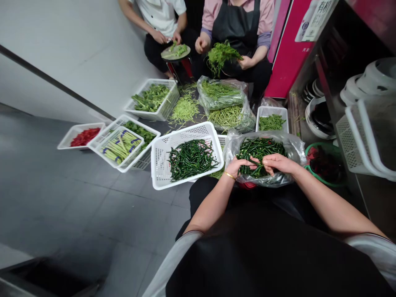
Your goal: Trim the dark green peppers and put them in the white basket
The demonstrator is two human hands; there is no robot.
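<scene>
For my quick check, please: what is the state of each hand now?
Left hand: holding several green chili peppers.
Right hand: closed, seemingly pinching one pepper's end.

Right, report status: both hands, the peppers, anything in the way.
Left hand holding green peppers. Right hand pinching at them, over the open plastic bag. White basket of peppers alongside; nothing seen blocking either hand.

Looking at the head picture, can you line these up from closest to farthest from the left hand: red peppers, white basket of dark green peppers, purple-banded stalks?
From the left hand:
1. White basket of dark green peppers: just to its left.
2. Purple-banded stalks: farther left.
3. Red peppers: farthest left, past the stalks.
</scene>
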